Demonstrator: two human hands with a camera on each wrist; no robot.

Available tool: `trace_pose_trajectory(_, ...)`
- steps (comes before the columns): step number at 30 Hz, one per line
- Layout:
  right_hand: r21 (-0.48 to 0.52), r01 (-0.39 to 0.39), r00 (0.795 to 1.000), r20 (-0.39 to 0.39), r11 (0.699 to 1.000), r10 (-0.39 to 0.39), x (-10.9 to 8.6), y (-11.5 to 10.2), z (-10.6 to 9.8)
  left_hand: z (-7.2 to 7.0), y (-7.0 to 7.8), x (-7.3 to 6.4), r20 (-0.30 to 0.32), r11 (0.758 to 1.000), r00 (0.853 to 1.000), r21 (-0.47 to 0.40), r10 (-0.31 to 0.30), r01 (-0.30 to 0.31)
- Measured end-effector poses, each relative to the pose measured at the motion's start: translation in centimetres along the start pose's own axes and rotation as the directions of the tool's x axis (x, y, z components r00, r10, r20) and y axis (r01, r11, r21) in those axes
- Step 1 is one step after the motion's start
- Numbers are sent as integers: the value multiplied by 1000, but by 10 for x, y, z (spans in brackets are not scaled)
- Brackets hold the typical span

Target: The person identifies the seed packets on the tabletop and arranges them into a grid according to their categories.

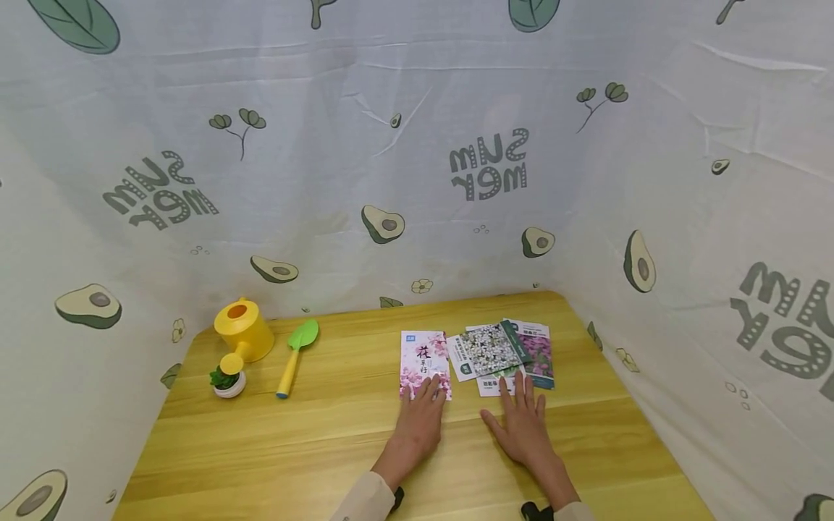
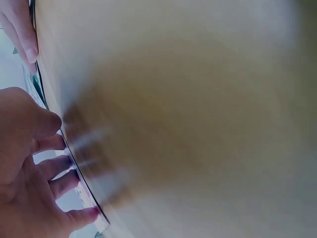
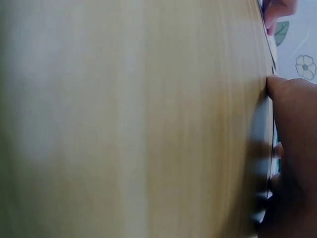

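Note:
A pink-and-white flower seed packet (image 1: 423, 354) lies flat on the wooden table in the head view. My left hand (image 1: 420, 423) rests its extended fingertips on the packet's lower edge. To its right, several seed packets overlap in a loose pile: one with white blossoms (image 1: 491, 349) on top, one with purple flowers (image 1: 539, 354) at the right, and a partly covered one (image 1: 490, 386) below. My right hand (image 1: 526, 430) has its fingers spread, fingertips at the lower edge of that pile, thumb on the table. Both wrist views show fingers low along the tabletop.
At the table's back left stands a yellow watering can (image 1: 250, 336), with a small potted plant (image 1: 228, 382) in front of its spout. A toy trowel (image 1: 298, 358) with a green blade and yellow handle lies beside them. A printed white cloth (image 1: 417, 166) hangs behind the table (image 1: 274, 449) and at its sides.

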State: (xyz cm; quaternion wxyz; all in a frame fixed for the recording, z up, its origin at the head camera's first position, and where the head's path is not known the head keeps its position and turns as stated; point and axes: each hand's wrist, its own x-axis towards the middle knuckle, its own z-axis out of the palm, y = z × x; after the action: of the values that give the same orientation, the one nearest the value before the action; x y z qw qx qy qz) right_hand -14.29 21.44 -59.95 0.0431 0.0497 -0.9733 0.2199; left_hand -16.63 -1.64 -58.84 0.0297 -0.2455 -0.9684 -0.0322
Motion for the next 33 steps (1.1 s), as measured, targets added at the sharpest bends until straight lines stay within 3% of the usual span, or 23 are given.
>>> trace_pose_trajectory(10,21,7,1000,-1,1000,-7,-2,3,1,7,-8,-5,11,999,1000,-35,5,-5)
trace_pose_trajectory(19,3,13,1000,-11,1000,-13,-2,4,1,3,-20,-9,-44,994,999,-113,6,-11)
trace_pose_trajectory(33,14,-1,1000,4,1000,1,-1,1,0,3,-30,-21,-92,991,996,-136,7,-20)
